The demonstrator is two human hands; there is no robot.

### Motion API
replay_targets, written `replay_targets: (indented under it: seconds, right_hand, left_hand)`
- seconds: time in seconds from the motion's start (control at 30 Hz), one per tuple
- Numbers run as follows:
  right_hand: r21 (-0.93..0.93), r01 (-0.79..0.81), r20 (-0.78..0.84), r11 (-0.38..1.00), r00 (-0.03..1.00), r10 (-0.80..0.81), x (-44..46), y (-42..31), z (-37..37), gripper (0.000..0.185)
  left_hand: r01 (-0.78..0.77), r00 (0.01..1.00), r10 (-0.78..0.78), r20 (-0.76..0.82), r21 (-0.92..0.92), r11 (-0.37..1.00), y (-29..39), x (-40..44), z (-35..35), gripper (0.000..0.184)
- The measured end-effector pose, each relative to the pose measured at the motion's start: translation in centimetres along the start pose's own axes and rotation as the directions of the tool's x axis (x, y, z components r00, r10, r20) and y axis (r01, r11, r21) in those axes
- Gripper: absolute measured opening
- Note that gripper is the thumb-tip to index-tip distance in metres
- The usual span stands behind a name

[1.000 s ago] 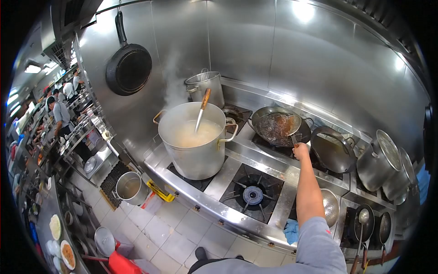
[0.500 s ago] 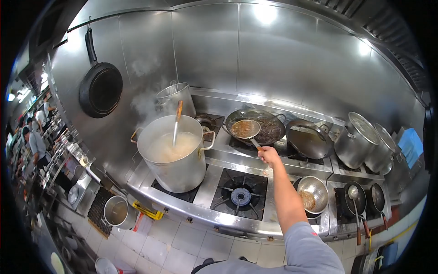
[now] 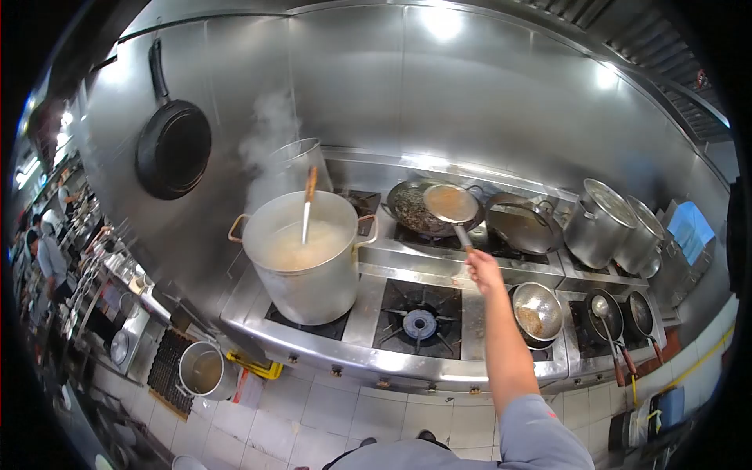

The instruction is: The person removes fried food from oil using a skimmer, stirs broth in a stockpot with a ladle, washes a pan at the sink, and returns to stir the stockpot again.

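Note:
My right hand (image 3: 484,272) is closed around the handle of a round strainer (image 3: 452,204), my arm stretched out across the front burners. Inside the strainer lies a brownish-orange layer, too fine to make out. It sits over the right part of a dark wok (image 3: 406,213) on the back row, which holds dark oily liquid with bits in it; I cannot tell whether the two touch. Just right of it stands a second wok (image 3: 521,225). My left hand is out of view.
A large steaming stockpot (image 3: 301,290) with a wooden-handled utensil (image 3: 309,200) leaning in it stands left. A metal bowl (image 3: 540,301), lidded pots (image 3: 595,231) and frying pans (image 3: 605,329) are on the right. A bucket (image 3: 207,368) is on the floor; people work far left.
My right hand has moved the strainer to the right over the wok, uncovering the wok's left part. The camera view has shifted slightly.

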State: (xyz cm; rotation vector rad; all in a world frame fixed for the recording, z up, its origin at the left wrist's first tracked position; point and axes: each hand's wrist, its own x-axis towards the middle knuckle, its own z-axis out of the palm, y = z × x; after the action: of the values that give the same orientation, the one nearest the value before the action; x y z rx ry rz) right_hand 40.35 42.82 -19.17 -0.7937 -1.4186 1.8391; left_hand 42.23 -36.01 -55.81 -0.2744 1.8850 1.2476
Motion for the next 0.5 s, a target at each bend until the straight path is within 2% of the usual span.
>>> replay_targets:
  seconds: [0.07,0.1,0.17,0.27,0.3,0.33,0.37,0.43,0.47,0.5]
  right_hand:
    - [-0.006,0.053,-0.129,0.999,0.990,-0.053,-2.6,-1.1,-1.1,0.026]
    - [0.020,0.088,-0.114,0.996,0.990,-0.086,-3.9,-1.4,-2.4,0.028]
    - [0.015,0.112,-0.201,0.994,0.974,-0.107,-8.1,-2.4,-4.3,0.032]
    - [-0.078,0.126,-0.317,0.989,0.937,-0.144,-14.9,-1.3,-9.3,0.033]
    - [-0.142,0.111,-0.366,0.984,0.917,-0.157,-17.5,-1.0,-10.9,0.033]
    - [-0.251,0.050,-0.371,0.967,0.918,-0.144,-19.7,-0.8,-12.9,0.033]
    - [-0.294,-0.003,-0.422,0.956,0.897,-0.127,-22.1,-1.0,-13.9,0.033]
    - [-0.446,-0.040,-0.469,0.894,0.861,-0.196,-25.5,-0.8,-16.2,0.036]
    - [-0.565,-0.110,-0.523,0.818,0.814,-0.253,-27.1,-1.4,-16.5,0.042]
    - [-0.558,-0.124,-0.553,0.821,0.793,-0.256,-28.3,-1.9,-16.7,0.042]
  left_hand:
    - [0.087,0.996,-0.088,0.017,0.038,0.995,0.6,2.4,0.0,0.039]
    - [0.130,0.991,-0.132,0.029,0.062,0.990,1.1,3.3,-0.3,0.039]
    - [0.178,0.981,-0.184,0.054,0.104,0.979,2.0,3.5,-1.0,0.039]
    - [0.172,0.985,-0.172,0.004,-0.035,0.985,2.6,4.1,-1.7,0.026]
    - [-0.097,0.978,0.031,0.205,0.320,0.942,2.9,5.8,-2.9,0.026]
    - [-0.470,0.879,0.250,0.406,0.645,0.603,1.8,8.3,-4.3,0.027]
    - [-0.677,0.712,0.429,0.555,0.705,0.211,1.7,10.0,-5.2,0.029]
    - [-0.705,0.674,0.434,0.598,0.696,0.137,3.5,11.7,-4.8,0.035]
    - [-0.714,0.668,0.378,0.641,0.696,0.080,4.1,12.7,-4.9,0.036]
    - [-0.720,0.662,0.322,0.677,0.693,0.023,4.6,13.8,-5.1,0.037]
